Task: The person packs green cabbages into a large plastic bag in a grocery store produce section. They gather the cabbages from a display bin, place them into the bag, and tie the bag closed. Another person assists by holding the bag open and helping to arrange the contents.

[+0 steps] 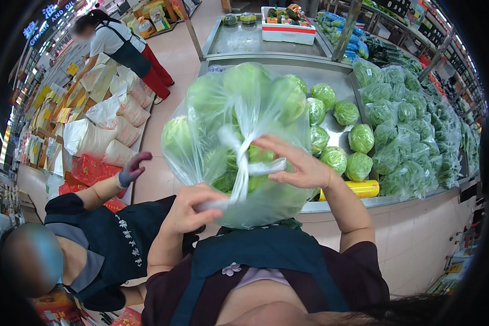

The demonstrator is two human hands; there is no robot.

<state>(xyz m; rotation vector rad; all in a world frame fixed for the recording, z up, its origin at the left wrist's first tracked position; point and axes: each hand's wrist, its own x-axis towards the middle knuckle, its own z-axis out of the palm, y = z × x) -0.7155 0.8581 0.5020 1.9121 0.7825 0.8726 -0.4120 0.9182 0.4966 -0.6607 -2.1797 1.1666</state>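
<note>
A large clear plastic bag full of green cabbages stands upright in front of me, its neck gathered into a twisted white plastic knot. My left hand grips a strip of the bag's plastic below and left of the knot. On the other side, my right hand has thumb and fingers spread around a short loose plastic end; its fingertips are at the knot. Wrapped cabbages lie on the metal display table just beyond my right hand.
A yellow roll lies at the table's front edge. Bagged leafy greens are piled to the right. A white foam box stands at the back. At left, a co-worker's gloved hand reaches out near white sacks; another person stands farther off.
</note>
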